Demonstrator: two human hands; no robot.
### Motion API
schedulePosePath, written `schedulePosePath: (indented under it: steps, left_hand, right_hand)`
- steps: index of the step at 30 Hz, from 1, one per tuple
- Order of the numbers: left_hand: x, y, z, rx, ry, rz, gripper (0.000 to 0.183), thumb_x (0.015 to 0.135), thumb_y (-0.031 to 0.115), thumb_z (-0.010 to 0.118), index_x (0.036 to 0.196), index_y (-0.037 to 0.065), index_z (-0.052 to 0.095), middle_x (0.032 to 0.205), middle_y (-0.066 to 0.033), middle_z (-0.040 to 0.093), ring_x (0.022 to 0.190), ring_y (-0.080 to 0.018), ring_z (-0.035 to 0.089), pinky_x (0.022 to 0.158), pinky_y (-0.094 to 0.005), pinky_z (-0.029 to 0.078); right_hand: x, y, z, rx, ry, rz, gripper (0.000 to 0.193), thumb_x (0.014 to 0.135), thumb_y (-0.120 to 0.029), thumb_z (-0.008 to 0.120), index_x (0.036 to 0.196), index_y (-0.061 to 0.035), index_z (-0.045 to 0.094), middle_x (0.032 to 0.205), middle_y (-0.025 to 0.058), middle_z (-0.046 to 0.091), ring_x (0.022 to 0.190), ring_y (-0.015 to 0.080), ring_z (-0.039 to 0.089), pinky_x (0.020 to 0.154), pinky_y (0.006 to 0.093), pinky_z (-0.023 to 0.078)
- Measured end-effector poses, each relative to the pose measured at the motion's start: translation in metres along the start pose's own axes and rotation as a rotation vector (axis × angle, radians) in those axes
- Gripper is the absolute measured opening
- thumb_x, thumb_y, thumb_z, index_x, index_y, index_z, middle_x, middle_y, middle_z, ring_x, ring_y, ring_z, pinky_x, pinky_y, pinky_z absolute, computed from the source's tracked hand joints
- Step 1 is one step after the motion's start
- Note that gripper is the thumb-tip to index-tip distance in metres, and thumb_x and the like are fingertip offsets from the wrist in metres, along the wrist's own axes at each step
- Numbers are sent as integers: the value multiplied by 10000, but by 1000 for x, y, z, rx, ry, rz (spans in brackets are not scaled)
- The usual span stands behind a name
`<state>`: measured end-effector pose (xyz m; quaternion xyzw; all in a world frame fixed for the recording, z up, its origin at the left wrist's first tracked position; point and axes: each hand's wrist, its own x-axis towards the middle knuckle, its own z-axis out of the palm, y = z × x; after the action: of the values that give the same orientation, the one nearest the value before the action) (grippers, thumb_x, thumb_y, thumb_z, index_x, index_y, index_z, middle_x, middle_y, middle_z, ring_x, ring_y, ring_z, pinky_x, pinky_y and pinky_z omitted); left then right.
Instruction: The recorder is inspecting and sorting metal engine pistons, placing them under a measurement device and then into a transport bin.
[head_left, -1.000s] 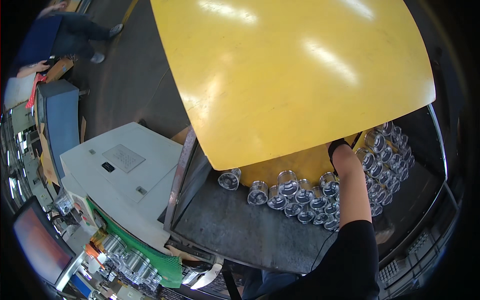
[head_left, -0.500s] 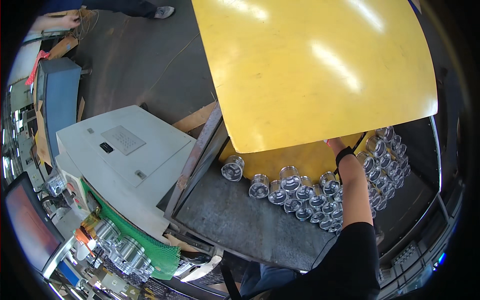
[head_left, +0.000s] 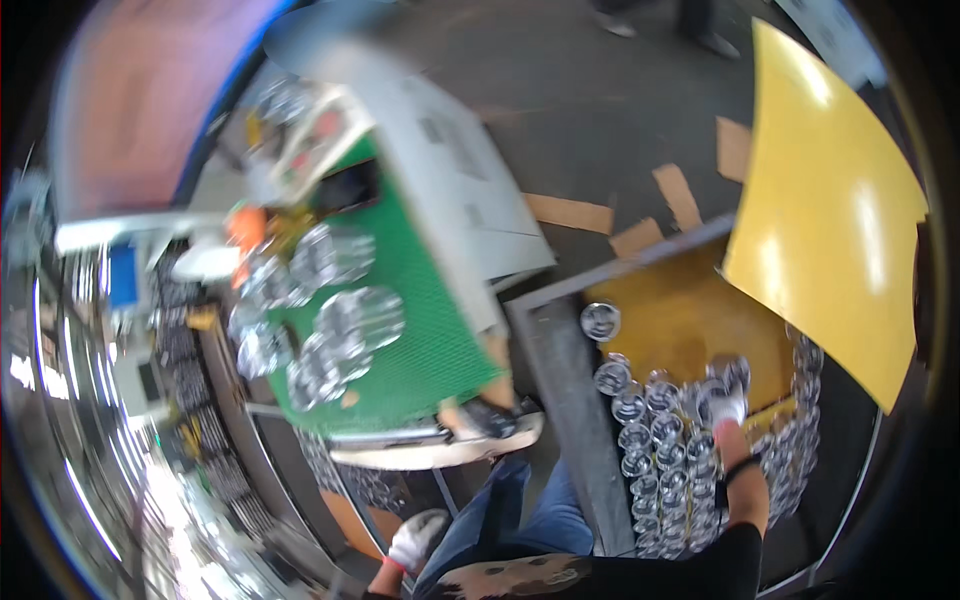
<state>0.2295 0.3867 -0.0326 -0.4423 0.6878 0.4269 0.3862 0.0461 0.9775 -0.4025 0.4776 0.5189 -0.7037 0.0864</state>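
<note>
My right hand [head_left: 731, 408], in a white glove, reaches into a metal-framed bin and is closed on a shiny metal piston [head_left: 735, 372]. Around it, more pistons [head_left: 667, 428] stand in close rows on a yellow sheet [head_left: 660, 300] inside the bin. One separate piston [head_left: 601, 321] sits near the bin's left side. My left hand [head_left: 418, 540], gloved in white, is low beside my thigh, away from the pistons. Blur hides how its fingers lie.
A curved yellow panel [head_left: 830, 220] rises over the bin's right side. To the left, a bench with a green mat [head_left: 430, 320] carries several metal pistons [head_left: 360, 320]. A monitor [head_left: 150, 110] stands beyond. Cardboard pieces [head_left: 570, 213] lie on the floor; another person's feet [head_left: 720, 44] show behind.
My view has swung left, so the yellow panel now appears farther right and the bench nearer. My right hand, hidden under the panel before, now shows at a piston. My left hand has come into view.
</note>
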Motion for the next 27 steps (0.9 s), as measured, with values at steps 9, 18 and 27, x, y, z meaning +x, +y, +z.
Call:
schedulePosePath:
  steps: [9,18,27]
  left_hand:
    - [-6,-133,-71,-228,221,116,433,959,358,547,1207,13,631,1130,-136,687,1097,-217,623,963,-314,452]
    - [42,-156,-124,-620,64,468,453,975,351,537,1253,-3,596,1206,-141,651,1137,-205,586,1012,-312,415]
    - [64,-92,-126,-1116,-410,432,610,1012,504,391,1414,47,433,1352,-148,525,1164,-241,556,1004,-394,431]
  right_hand:
    - [-253,-107,63,-960,-12,-326,775,521,152,626,1257,-79,545,1150,92,583,1049,237,566,932,319,460]
    - [-491,-107,276,-1737,-623,-1170,441,620,-74,721,1051,-162,695,1075,180,665,1090,397,576,974,430,442]
    - [-598,-1,479,-1545,-1419,-1435,402,727,-120,583,1126,-119,627,973,218,619,958,409,550,833,491,447]
